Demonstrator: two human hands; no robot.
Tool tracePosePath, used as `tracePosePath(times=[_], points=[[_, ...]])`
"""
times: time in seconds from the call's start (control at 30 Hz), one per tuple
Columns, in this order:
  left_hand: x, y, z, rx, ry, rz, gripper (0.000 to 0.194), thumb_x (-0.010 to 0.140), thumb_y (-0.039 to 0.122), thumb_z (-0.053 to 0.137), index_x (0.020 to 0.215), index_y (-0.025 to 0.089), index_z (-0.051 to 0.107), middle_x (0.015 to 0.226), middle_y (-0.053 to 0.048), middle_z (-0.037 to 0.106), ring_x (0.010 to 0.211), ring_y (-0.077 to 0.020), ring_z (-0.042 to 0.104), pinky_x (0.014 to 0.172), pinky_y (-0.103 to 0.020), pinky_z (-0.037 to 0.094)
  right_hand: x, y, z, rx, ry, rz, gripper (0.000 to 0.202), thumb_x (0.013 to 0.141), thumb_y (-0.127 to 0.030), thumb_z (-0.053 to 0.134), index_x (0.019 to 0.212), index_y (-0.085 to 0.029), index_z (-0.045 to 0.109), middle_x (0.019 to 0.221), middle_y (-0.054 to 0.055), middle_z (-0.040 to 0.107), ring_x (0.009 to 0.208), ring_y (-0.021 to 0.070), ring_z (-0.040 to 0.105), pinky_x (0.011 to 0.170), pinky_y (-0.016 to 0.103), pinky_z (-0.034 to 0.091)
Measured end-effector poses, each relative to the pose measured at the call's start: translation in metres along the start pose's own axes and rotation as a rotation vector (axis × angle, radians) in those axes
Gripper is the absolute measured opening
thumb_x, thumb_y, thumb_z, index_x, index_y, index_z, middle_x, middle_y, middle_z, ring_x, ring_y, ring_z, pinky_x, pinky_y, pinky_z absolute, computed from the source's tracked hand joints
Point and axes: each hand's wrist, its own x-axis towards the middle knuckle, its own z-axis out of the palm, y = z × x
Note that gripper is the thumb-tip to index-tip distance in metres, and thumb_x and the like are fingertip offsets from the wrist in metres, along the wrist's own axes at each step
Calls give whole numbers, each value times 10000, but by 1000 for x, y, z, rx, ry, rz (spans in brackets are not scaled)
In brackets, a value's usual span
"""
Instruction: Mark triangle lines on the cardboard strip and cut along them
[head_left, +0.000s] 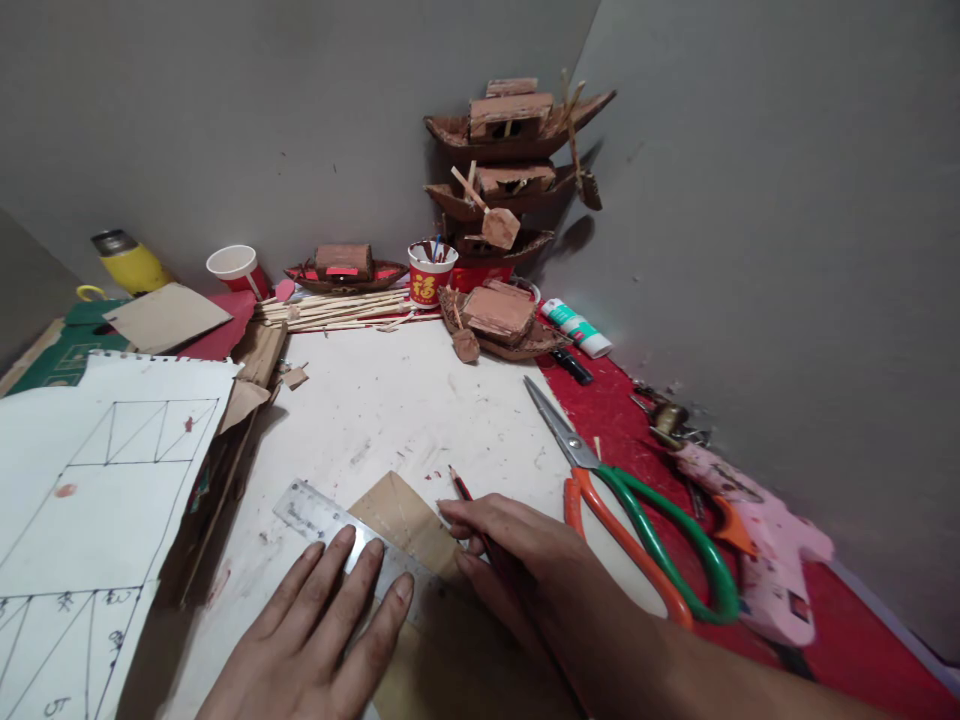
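Observation:
My left hand (319, 610) lies with its fingers spread on a clear ruler (304, 508), pressing it over a piece of brown cardboard (401, 508). Between the fingers of my right hand (517, 555) is a dark pencil (461, 486), its tip pointing up and left, just past the cardboard's right edge. The ruler crosses the cardboard at a slant, and its right part is in the shade of my right hand. White paper (360, 400) lies under the cardboard.
Scissors (581, 455) with orange and green handles and a pink glue gun (780, 560) lie right. Behind are cardboard boats (499, 315), a red cup (432, 280), thin sticks (337, 308) and a white-green tube (577, 328). A drawing sheet (112, 500) rests on stacked cardboard at left.

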Motion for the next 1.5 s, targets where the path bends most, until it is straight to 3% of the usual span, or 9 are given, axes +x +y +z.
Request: tracePosePath(times=[0.13, 0.63, 0.83, 0.97, 1.03, 1.1, 1.2, 1.37, 1.5], points=[[-3, 0, 2, 21, -9, 9, 731, 913, 693, 466, 1452, 200, 489, 1393, -126, 604, 1254, -358, 564, 967, -435, 482, 0, 0, 0, -2, 0, 2, 131, 979, -152, 483, 958, -258, 558, 958, 14, 667, 811, 159, 610, 694, 277, 448], [-5, 1, 3, -34, -42, -9, 741, 912, 633, 523, 1502, 197, 423, 1435, -144, 562, 1323, -360, 490, 1012, -415, 459, 2, 0, 0, -18, 12, -9, 147, 967, -140, 490, 947, -244, 592, 958, 27, 696, 804, 163, 645, 688, 276, 485], [-5, 5, 9, -137, 51, -80, 747, 909, 671, 498, 1476, 186, 462, 1443, -144, 556, 1348, -356, 458, 1022, -424, 461, 1, -4, -5, -48, 128, -54, 318, 974, -153, 466, 1254, -233, 592, 1114, 79, 729, 1013, 215, 694, 844, 331, 554], [-4, 7, 2, -251, -13, -114, 804, 828, 625, 666, 1468, 182, 466, 1476, -162, 517, 1370, -375, 442, 1027, -463, 483, -3, -23, -11, 23, 240, 133, 326, 990, -309, 515, 1289, -258, 631, 1049, 65, 773, 972, 236, 727, 857, 360, 587], [-3, 6, -5, -318, -46, -140, 837, 784, 537, 758, 1480, 192, 447, 1499, -160, 490, 1390, -379, 418, 1051, -481, 468, -1, -33, -12, 121, 219, 240, 324, 996, -404, 517, 1238, -256, 675, 939, 62, 782, 852, 222, 739, 785, 344, 605], [-3, 6, -7, -339, -39, -159, 852, 766, 498, 787, 1480, 186, 443, 1503, -169, 480, 1392, -384, 416, 1052, -490, 467, 7, -42, -11, 186, 151, 210, 335, 995, -431, 507, 1161, -228, 715, 864, 66, 764, 766, 202, 719, 737, 329, 599], [-4, 10, 3, -323, -17, -145, 906, 729, 539, 795, 1476, 164, 444, 1486, -198, 490, 1369, -413, 438, 1016, -504, 494, 26, -46, -2, 201, 77, 127, 297, 974, -380, 520, 1006, -189, 745, 845, 66, 718, 779, 191, 680, 761, 330, 569], [-8, 24, 34, -341, 40, -198, 1003, 685, 609, 776, 1513, 206, 379, 1539, -168, 432, 1422, -416, 345, 1093, -534, 402, 49, -31, 24, 457, 18, 357, 262, 944, -368, 535, 1052, -163, 658, 812, 34, 658, 706, 151, 634, 599, 258, 532], [-9, 31, 41, -360, 32, -228, 1007, 666, 599, 788, 1503, 210, 385, 1558, -165, 403, 1443, -412, 297, 1123, -534, 359, 53, -25, 31, 482, -18, 387, 232, 924, -353, 551, 1037, -175, 648, 867, 40, 660, 743, 154, 639, 554, 229, 517]])
